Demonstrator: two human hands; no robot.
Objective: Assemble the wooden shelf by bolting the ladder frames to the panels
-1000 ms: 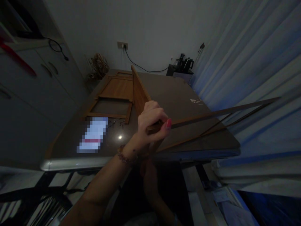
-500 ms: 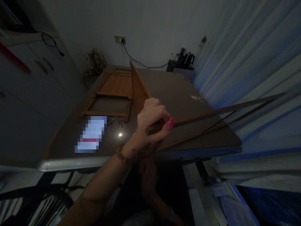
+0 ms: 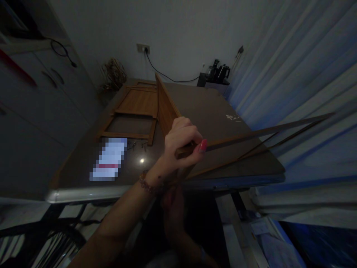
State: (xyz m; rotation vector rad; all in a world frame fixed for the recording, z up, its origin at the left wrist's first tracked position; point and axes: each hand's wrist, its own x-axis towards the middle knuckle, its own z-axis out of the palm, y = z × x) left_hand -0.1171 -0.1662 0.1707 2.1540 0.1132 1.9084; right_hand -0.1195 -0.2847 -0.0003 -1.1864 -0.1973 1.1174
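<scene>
My left hand [image 3: 181, 143] is wrapped over the corner where an upright wooden panel [image 3: 166, 104] meets a long wooden rail [image 3: 264, 132]. Its thumb presses against the rail's end. The rail belongs to an open frame that stretches to the right across the table. Under the joint, in shadow at the table's front edge, my right hand [image 3: 173, 210] is curled with its fingers drawn in. Whatever it holds is too dark to make out. To the left of the upright panel lie a flat wooden panel [image 3: 141, 100] and an open wooden frame section [image 3: 126, 135].
Small metal fasteners [image 3: 134, 144] lie near a blurred-out bright rectangle [image 3: 108, 160] on the brown table [image 3: 200, 100]. A dark chair [image 3: 52, 234] stands at lower left. Curtains [image 3: 301, 74] hang at right. Behind the table, a kettle [image 3: 223, 72] sits on a stand.
My right hand has shifted slightly down and left and turned a little beneath the joint. My left hand keeps its grip, and the wooden pieces stay in place.
</scene>
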